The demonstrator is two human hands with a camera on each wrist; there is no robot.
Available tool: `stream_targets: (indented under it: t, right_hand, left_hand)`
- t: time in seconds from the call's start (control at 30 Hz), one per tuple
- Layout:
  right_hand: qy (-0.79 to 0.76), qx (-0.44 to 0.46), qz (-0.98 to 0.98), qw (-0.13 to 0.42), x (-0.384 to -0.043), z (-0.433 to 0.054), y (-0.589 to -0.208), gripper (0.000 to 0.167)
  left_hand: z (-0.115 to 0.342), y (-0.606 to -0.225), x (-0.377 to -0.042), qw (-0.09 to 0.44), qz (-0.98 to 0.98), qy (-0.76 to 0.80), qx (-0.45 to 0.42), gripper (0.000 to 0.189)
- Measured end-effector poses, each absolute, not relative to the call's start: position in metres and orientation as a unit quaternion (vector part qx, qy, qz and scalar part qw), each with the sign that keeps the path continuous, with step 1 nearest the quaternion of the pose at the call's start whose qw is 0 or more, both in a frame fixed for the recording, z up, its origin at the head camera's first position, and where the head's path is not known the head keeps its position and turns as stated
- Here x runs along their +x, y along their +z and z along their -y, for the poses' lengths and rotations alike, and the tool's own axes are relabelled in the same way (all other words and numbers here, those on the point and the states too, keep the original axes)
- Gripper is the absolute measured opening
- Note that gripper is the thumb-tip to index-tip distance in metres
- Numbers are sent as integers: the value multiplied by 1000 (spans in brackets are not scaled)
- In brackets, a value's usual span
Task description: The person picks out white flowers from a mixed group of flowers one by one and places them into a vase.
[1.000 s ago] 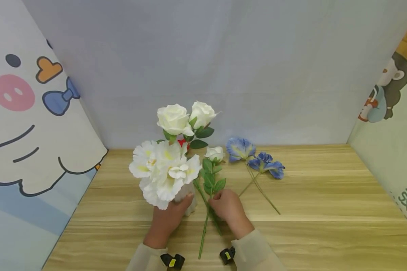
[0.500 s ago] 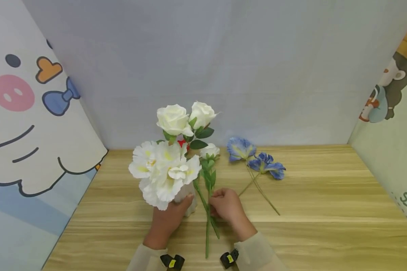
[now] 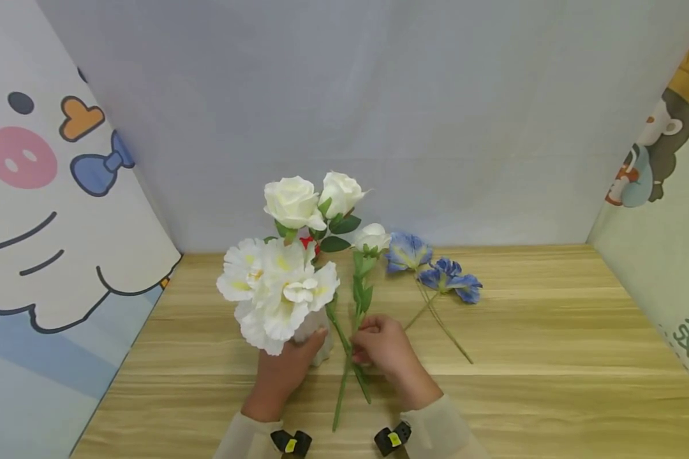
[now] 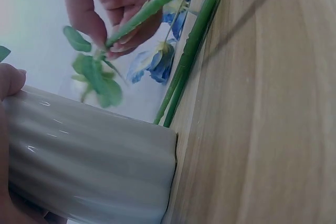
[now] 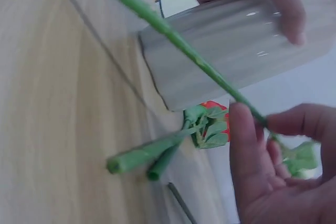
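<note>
My left hand (image 3: 287, 373) holds a pale, ridged vase (image 4: 89, 156) around its side, and the vase stands on the table. Large ruffled white flowers (image 3: 281, 287) hide its mouth, and two white roses (image 3: 293, 203) rise behind them. My right hand (image 3: 386, 344) pinches the green stem (image 5: 194, 56) of a single white rose (image 3: 371, 238) between thumb and fingers. That stem slants above the tabletop, lower end toward me, just right of the vase. In the right wrist view, thick green stems (image 5: 142, 156) lie on the table beneath it.
Two blue flowers (image 3: 407, 252) with thin crossed stems lie on the wooden table (image 3: 522, 331), right of my right hand. A red flower (image 5: 220, 108) shows beyond the vase. A pale cloth wall (image 3: 436, 127) closes off the back, and cartoon-printed panels flank both sides.
The rose in my right hand has tilted and risen; its bloom stands higher and farther right, while its stem's lower end swung right, then left. My left hand stays on the vase.
</note>
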State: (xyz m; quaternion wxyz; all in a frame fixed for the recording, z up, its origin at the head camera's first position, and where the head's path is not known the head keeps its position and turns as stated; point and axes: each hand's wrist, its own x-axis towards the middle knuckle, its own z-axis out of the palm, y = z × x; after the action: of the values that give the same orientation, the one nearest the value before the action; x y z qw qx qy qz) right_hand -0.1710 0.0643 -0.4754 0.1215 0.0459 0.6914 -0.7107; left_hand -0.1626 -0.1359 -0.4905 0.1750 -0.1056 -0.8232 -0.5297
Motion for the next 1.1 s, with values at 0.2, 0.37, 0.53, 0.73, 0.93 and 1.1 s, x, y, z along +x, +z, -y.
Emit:
stream_targets:
  t: [0.2, 0.37, 0.53, 0.73, 0.93, 1.1]
  right_hand:
    - [-741, 4, -658, 132, -170, -68, -468, 30]
    - [-746, -16, -654, 122, -168, -66, -462, 37]
    - [-747, -21, -656, 105, -166, -67, -454, 28]
    - [-734, -24, -675, 65, -163, -74, -440, 21]
    - [-727, -21, -686, 21, -160, -80, -431, 20]
    - [-740, -25, -672, -4, -159, -81, -426, 24]
  left_hand:
    - [138, -493, -164, 177, 825, -525, -113, 81]
    - [141, -497, -166, 182, 827, -518, -122, 75]
    - [140, -496, -166, 170, 825, -526, -119, 74]
    - [139, -495, -164, 164, 826, -528, -109, 73]
    - [137, -492, -162, 158, 825, -532, -108, 73]
    - [135, -491, -163, 163, 822, -535, -110, 72]
